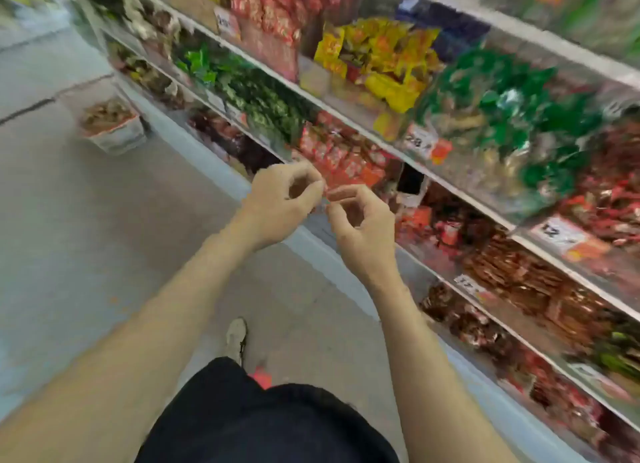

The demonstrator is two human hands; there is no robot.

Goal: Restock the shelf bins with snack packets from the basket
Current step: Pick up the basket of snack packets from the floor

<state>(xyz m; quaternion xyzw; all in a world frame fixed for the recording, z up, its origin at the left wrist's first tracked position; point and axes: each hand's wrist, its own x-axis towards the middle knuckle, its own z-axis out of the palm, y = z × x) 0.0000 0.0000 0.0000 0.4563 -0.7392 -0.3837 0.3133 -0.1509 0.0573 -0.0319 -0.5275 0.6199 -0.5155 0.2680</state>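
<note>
Dark shorts [263, 424] fill the bottom of the view, with the shelf [467, 201] running up the right side in tiers of clear bins heaped with green, yellow, brown and red packets. Well apart on the floor at upper left stands the basket [110, 127], with brownish packets in it. Both arms reach toward the lower tier. The left hand [280, 203] and right hand [360, 227] meet just in front of the red packets [343, 151], fingers curled and thumb and forefinger of each nipped on what looks like one small snack packet [323, 194], though blur hides its outline. With so slight a fingertip hold, the packet could slip and fall to the floor. Neighbouring bins hold similar red wrappers, so it could also land in the wrong one.
</note>
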